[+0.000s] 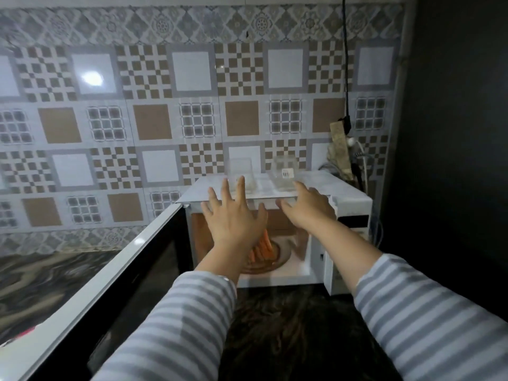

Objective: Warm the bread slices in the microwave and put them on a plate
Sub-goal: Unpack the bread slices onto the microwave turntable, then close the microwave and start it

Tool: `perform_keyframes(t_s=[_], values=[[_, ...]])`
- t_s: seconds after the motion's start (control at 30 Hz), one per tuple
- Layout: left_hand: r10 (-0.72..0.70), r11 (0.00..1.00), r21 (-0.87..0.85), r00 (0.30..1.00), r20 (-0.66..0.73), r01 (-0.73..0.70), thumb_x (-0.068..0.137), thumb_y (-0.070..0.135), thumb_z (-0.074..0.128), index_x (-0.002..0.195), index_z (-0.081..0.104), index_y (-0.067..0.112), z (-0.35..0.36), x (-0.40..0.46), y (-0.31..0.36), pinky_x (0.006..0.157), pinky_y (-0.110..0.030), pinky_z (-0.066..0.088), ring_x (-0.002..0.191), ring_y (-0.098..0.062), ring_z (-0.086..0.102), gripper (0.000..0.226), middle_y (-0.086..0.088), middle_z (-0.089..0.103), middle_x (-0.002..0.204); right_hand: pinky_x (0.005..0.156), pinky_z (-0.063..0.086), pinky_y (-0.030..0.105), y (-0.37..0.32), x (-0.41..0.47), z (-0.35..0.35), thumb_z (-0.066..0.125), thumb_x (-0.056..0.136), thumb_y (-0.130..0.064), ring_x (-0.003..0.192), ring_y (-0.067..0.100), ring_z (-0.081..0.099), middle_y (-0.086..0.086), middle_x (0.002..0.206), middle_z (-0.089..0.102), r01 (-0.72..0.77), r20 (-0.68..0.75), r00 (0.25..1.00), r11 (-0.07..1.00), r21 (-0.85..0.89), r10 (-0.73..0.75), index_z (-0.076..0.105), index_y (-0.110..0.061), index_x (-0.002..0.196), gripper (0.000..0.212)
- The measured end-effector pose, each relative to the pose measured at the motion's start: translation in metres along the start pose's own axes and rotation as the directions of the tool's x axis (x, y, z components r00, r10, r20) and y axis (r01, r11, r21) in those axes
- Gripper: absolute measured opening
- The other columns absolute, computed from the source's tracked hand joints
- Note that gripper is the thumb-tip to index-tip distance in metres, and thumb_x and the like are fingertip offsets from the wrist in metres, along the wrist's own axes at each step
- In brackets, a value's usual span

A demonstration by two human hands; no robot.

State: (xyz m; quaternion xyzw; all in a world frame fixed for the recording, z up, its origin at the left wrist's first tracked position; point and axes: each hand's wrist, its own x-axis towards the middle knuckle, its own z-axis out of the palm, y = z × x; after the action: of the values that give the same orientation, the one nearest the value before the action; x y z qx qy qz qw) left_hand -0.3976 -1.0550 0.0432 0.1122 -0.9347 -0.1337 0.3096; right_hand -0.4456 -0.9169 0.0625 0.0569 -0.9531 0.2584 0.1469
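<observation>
The bread slices [261,250] are inside the microwave [349,204], a little below the middle of the frame. They look orange-brown in the warm light and stand close together on a round glass plate [277,259] on the microwave floor. The left arm hides part of them.

The microwave is white, and its door [115,276] is swung wide open toward the lower left of the frame. The door has a dark window and a white edge.

Both hands reach out in front of the open microwave, near its top edge. The left hand [233,215] is spread wide with the fingers straight, and it holds nothing. The right hand [308,206] is just beside it on the right, with fingers relaxed and a bit bent, and it holds nothing too. The hands are apart from each other. Both arms wear sleeves [428,312] with grey and white stripes.

On top of the microwave stand two clear containers [284,171], one with a small sticker. Behind it is a tiled wall [154,111] with brown, white and grey squares. A black cord [347,64] hangs down at the upper right. The counter [41,279] at the lower left is dark and swirly.
</observation>
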Motion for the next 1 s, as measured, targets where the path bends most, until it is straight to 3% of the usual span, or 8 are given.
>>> perform_keyframes(t_s=[0.2, 0.37, 0.53, 0.67, 0.83, 1.0], values=[[0.036, 0.997, -0.08, 0.985, 0.169, -0.023, 0.09, 0.05, 0.044, 0.149, 0.023, 0.027, -0.012, -0.133, -0.027, 0.116, -0.049, 0.011, 0.147, -0.024, 0.009, 0.066, -0.001, 0.018, 0.158, 0.104, 0.038, 0.046, 0.033, -0.133, 0.028, 0.039, 0.093, -0.059, 0.131, 0.034, 0.038, 0.007, 0.145, 0.039, -0.052, 0.188, 0.98, 0.997, -0.06, 0.062, 0.032, -0.029, 0.145, 0.06], [0.03, 0.999, 0.02, 0.946, 0.322, -0.039, 0.087, 0.051, 0.048, 0.14, 0.039, 0.024, -0.027, -0.226, -0.052, 0.108, -0.042, 0.033, 0.135, -0.02, 0.035, 0.06, 0.001, 0.039, 0.146, 0.107, 0.036, 0.047, 0.054, -0.225, 0.053, 0.035, 0.093, -0.061, 0.132, 0.032, 0.039, 0.006, 0.143, 0.044, -0.103, 0.316, 0.938, 0.986, -0.134, 0.141, 0.043, -0.028, 0.139, 0.057], [-0.003, 1.0, 0.016, 0.899, 0.439, -0.004, 0.088, 0.05, 0.047, 0.129, 0.052, 0.027, -0.043, -0.292, -0.07, 0.098, -0.039, 0.043, 0.122, -0.021, 0.049, 0.047, 0.004, 0.052, 0.132, 0.101, 0.041, 0.042, 0.064, -0.302, 0.06, 0.036, 0.095, -0.057, 0.123, 0.029, 0.047, 0.005, 0.132, 0.051, -0.018, 0.393, 0.916, 0.985, -0.172, 0.086, 0.053, -0.026, 0.129, 0.048], [-0.058, 0.998, 0.043, 0.907, 0.417, 0.044, 0.088, 0.048, 0.049, 0.126, 0.054, 0.033, -0.062, -0.338, -0.09, 0.087, -0.033, 0.049, 0.113, -0.021, 0.055, 0.041, 0.005, 0.057, 0.125, 0.101, 0.04, 0.042, 0.056, -0.345, 0.054, 0.039, 0.094, -0.054, 0.12, 0.03, 0.049, 0.007, 0.127, 0.054, 0.019, 0.429, 0.902, 0.988, -0.154, 0.049, 0.057, -0.025, 0.122, 0.044], [-0.186, 0.982, 0.112, 0.907, 0.377, 0.155, 0.089, 0.04, 0.051, 0.122, 0.057, 0.034, -0.104, -0.365, -0.134, 0.087, -0.035, 0.049, 0.116, -0.02, 0.054, 0.035, 0.008, 0.056, 0.126, 0.108, 0.034, 0.043, 0.016, -0.369, 0.034, 0.039, 0.096, -0.052, 0.127, 0.031, 0.042, 0.007, 0.134, 0.05, 0.124, 0.444, 0.893, 0.989, -0.079, -0.076, 0.054, -0.027, 0.13, 0.045], [-0.226, 0.97, 0.127, 0.958, 0.176, 0.206, 0.089, 0.04, 0.058, 0.127, 0.05, 0.025, -0.151, -0.342, -0.188, 0.086, -0.037, 0.048, 0.117, -0.022, 0.05, 0.041, 0.002, 0.052, 0.131, 0.112, 0.027, 0.049, -0.056, -0.374, 0.017, 0.036, 0.097, -0.051, 0.138, 0.032, 0.027, 0.008, 0.148, 0.035, 0.251, 0.377, 0.897, 0.968, -0.008, -0.23, 0.038, -0.025, 0.142, 0.052]])
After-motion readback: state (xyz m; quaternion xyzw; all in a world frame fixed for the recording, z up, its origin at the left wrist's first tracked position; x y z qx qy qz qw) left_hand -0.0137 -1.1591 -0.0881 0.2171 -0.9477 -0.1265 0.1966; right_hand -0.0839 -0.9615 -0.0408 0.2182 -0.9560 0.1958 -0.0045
